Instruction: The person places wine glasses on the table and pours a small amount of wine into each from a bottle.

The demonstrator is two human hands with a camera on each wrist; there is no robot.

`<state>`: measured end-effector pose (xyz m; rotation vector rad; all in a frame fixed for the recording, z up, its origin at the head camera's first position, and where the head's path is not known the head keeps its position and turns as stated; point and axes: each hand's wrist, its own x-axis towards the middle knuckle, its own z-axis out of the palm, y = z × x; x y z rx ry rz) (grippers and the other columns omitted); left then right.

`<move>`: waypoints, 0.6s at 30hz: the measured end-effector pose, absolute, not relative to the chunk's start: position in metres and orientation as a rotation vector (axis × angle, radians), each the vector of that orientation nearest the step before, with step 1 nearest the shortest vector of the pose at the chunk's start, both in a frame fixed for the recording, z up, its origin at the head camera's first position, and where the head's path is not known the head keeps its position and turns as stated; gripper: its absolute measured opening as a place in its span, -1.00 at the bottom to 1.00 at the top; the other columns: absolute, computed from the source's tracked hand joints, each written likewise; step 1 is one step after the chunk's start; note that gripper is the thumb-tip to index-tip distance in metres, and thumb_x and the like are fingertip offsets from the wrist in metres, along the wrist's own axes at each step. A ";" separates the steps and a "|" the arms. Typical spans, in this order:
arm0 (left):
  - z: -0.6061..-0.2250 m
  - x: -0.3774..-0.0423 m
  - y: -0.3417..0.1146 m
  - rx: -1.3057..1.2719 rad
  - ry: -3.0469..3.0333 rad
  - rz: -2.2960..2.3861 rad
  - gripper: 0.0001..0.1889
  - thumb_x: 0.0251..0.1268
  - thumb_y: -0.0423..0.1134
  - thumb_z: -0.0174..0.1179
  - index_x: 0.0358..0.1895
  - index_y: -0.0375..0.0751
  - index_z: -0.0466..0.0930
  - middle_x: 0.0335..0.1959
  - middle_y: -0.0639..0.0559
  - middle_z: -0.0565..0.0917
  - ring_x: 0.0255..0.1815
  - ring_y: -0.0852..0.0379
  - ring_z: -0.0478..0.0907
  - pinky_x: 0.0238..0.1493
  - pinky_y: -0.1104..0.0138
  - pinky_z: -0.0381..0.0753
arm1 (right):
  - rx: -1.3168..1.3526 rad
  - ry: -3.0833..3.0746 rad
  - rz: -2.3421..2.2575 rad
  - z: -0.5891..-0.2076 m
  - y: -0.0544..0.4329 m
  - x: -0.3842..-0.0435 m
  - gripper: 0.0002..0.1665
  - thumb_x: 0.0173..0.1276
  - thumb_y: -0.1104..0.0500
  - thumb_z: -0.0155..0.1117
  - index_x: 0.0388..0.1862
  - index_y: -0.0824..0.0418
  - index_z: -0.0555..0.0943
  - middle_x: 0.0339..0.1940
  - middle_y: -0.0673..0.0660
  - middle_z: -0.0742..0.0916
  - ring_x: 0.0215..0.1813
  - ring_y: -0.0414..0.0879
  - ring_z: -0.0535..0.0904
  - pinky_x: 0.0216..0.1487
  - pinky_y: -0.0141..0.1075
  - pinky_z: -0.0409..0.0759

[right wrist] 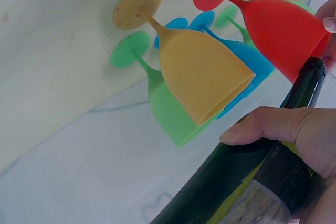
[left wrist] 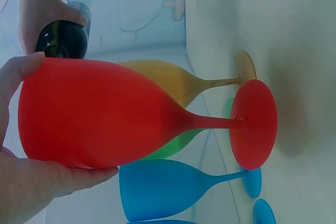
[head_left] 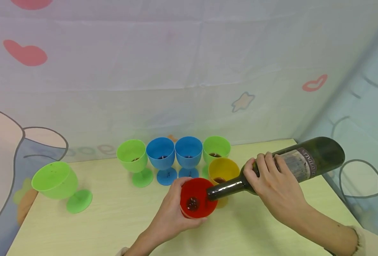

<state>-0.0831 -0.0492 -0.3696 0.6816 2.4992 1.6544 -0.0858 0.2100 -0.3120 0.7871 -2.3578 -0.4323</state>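
A red goblet [head_left: 185, 209] is held near its rim by my left hand [head_left: 169, 217], thumb and fingers on either side of the bowl. Dark liquid shows at the bottom of it. My right hand [head_left: 276, 188] grips a dark green wine bottle [head_left: 326, 153] with a printed label, tilted so its neck points down to the left. The bottle's mouth lies over the red goblet's right rim in the head view. Just behind stands a yellow goblet [head_left: 224, 167] with dark liquid in it, partly covered by the bottle neck. In the left wrist view the red goblet's foot [left wrist: 254, 124] shows whole.
Behind, a row holds a green goblet [head_left: 133, 153], two blue goblets [head_left: 160, 151] and another green goblet [head_left: 216, 144], each with a little dark liquid. Apart at the left stands a green goblet [head_left: 56, 181]. A printed cloth [head_left: 163, 71] hangs behind the pale table [head_left: 112, 220].
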 end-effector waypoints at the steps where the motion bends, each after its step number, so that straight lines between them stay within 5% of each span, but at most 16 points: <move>1: -0.370 -0.083 -0.049 0.684 2.498 1.655 -0.16 -0.19 -0.18 0.46 0.21 -0.19 0.14 0.10 -0.04 0.38 0.12 -0.05 0.32 -0.09 0.05 0.51 | 0.787 -2.357 -0.434 -0.312 0.210 -0.086 -0.25 -0.32 0.33 0.56 -0.14 0.40 0.33 -0.29 0.44 0.46 -0.21 0.30 0.40 -0.15 0.02 0.44; 18: -0.370 -0.082 -0.050 0.660 2.487 1.653 -0.14 -0.20 -0.23 0.46 0.22 -0.19 0.12 0.10 0.00 0.38 0.11 0.01 0.33 -0.06 0.07 0.50 | 0.792 -2.372 -0.426 -0.311 0.209 -0.086 -0.20 -0.38 0.33 0.58 -0.13 0.40 0.32 -0.29 0.44 0.46 -0.21 0.30 0.41 -0.15 0.02 0.45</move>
